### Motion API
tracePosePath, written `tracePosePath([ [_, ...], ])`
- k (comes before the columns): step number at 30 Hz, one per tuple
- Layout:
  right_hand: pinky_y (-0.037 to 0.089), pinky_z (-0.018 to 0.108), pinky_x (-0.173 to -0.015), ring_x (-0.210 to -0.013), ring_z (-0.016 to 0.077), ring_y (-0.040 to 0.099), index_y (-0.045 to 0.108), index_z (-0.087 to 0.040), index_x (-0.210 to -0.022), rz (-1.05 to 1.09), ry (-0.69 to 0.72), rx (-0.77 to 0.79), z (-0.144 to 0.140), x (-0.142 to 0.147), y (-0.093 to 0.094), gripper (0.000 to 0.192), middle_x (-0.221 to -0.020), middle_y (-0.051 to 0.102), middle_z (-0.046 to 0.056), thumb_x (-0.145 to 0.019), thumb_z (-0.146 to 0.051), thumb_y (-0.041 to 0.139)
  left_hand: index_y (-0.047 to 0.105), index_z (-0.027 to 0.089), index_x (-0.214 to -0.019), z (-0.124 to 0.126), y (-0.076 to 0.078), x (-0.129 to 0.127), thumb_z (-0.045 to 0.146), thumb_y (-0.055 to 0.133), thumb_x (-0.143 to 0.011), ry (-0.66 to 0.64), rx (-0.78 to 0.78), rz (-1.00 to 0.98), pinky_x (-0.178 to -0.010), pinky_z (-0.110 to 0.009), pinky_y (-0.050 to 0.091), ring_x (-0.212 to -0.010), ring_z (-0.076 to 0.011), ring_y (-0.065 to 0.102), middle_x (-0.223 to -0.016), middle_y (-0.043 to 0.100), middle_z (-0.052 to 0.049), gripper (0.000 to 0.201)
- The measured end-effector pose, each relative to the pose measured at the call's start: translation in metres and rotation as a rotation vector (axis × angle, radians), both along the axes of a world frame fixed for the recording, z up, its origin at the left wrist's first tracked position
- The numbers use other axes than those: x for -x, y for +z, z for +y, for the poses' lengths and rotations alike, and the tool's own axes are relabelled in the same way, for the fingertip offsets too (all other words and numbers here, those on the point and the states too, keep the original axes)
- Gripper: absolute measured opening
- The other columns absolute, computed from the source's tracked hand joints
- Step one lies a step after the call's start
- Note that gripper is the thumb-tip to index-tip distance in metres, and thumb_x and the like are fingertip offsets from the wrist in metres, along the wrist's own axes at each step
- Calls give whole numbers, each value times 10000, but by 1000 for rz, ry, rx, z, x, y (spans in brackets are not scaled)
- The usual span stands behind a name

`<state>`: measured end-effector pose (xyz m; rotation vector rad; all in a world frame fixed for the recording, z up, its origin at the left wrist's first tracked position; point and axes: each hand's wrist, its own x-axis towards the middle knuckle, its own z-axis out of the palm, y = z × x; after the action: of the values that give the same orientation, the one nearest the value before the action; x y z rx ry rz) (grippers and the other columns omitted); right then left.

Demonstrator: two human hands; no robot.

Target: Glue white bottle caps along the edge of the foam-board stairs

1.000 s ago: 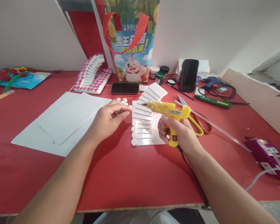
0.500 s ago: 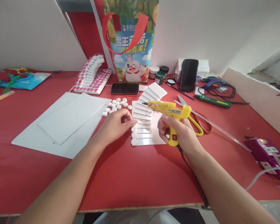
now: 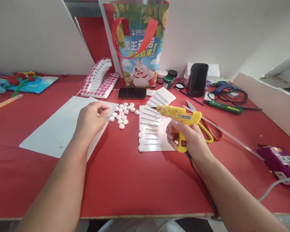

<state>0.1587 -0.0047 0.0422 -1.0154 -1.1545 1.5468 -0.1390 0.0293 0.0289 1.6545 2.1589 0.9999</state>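
My left hand [image 3: 93, 117] is over the left white board [image 3: 50, 129], thumb and fingers pinched together; whether anything is between them I cannot make out. Just right of it lie several small round white pieces [image 3: 121, 117] with swirled tops. My right hand [image 3: 187, 135] grips a yellow hot glue gun [image 3: 176, 112], nozzle pointing left above a fan of overlapping white strips [image 3: 149, 121]. The strips rest on a white base sheet [image 3: 165, 141]. Several round white pieces stand in a column along their left ends, the lowest piece [image 3: 141, 148] nearest me.
Behind stand a colourful bag [image 3: 140, 48], a pink-and-white stepped model [image 3: 99, 79], a lying phone [image 3: 132, 93] and paint jars [image 3: 168, 82]. To the right are an upright phone [image 3: 197, 80], scissors [image 3: 214, 129], a clear glue stick [image 3: 232, 133] and a purple box [image 3: 280, 164].
My left hand has left the column of round pieces and moved left over the white board. The right hand holds the glue gun about where it was. The view has shifted slightly.
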Motion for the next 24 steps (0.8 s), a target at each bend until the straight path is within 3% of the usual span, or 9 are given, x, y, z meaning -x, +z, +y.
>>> tracePosePath([
  [3, 325, 238, -374, -362, 98, 492, 580, -165, -617, 15, -8, 10, 0, 0, 0, 352, -552, 545, -12, -816, -413, 733, 720, 253, -809, -1, 1, 5, 320, 753, -749, -9, 128, 49, -761, -377, 515, -840, -270, 671, -976, 760, -57, 95],
  [8, 354, 249, -391, -367, 99, 493, 578, -169, -622, -8, -6, -1, 0, -1, 2, 356, -546, 544, -11, -816, -424, 731, 716, 258, -861, -1, -6, 8, 396, 825, -669, -59, 165, 87, -648, -354, 492, -784, -286, 673, -845, 719, -58, 260],
  [14, 349, 251, -387, -363, 99, 484, 575, -174, -616, -16, -10, -12, 0, -1, 2, 363, -541, 544, -12, -807, -439, 732, 656, 257, -748, 2, -20, 7, 287, 728, -714, -159, 79, 169, -609, -329, 467, -668, -230, 625, -738, 667, -27, 85],
  [17, 351, 252, -387, -366, 105, 495, 578, -176, -628, -10, -9, -9, 0, -1, 0, 356, -541, 545, -12, -820, -438, 725, 654, 250, -753, -1, -14, 4, 252, 705, -729, -139, 88, 190, -640, -346, 486, -697, -236, 636, -797, 684, -40, 56],
  [20, 342, 245, -392, -372, 103, 505, 580, -170, -633, 3, 1, -6, 0, -2, -2, 359, -548, 543, -13, -842, -428, 715, 660, 241, -854, -8, -2, -7, 225, 701, -760, -145, -7, 140, -750, -373, 534, -782, -227, 665, -983, 710, -51, 104],
  [24, 349, 245, -402, -379, 96, 503, 585, -165, -637, 15, 31, -3, 0, -2, -3, 364, -559, 545, -15, -852, -426, 721, 643, 240, -998, -20, 11, -31, 239, 686, -854, -379, -192, -111, -887, -363, 570, -911, -199, 691, -1092, 673, -42, 151],
])
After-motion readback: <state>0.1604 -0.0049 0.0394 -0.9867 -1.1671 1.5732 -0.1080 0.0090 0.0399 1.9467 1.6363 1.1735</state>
